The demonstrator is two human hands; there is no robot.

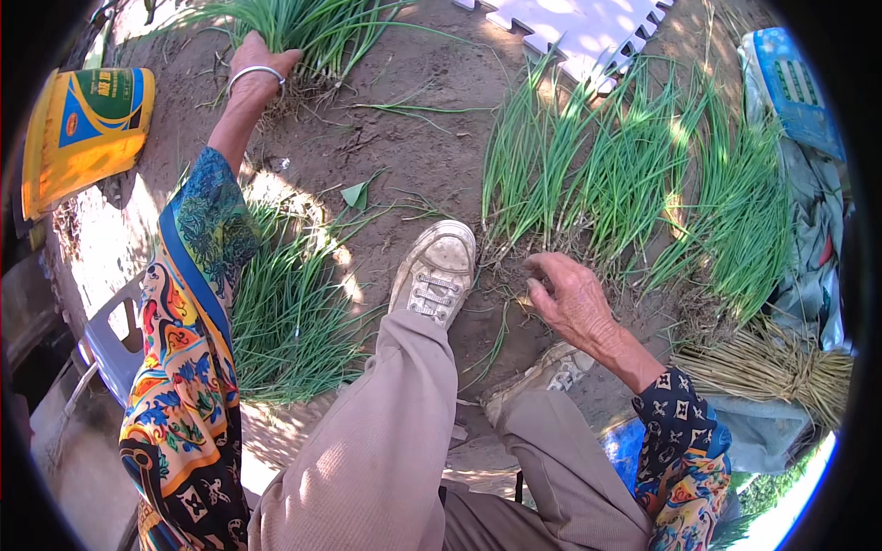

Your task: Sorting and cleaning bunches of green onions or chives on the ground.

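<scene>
At the upper left, my left hand (256, 63), with a bangle at the wrist, grips a bunch of green onion seedlings (320, 31) just above the roots. Leaves hide most of its fingers. My right hand (570, 297) hovers over the soil with thumb and fingers apart and nothing between them. Just beyond it lie several bunches of green onion seedlings (613, 165) in a row, roots towards me. Another pile of green onion seedlings (296, 317) lies on the left, partly behind my left sleeve.
My shoe (437, 268) stands between the piles. A yellow plastic bucket (89, 138) is at the left, above a grey plastic stool (114, 337). A foam mat (579, 31) lies at the top. Tied straw (765, 365) and a blue plastic container (792, 86) are at the right.
</scene>
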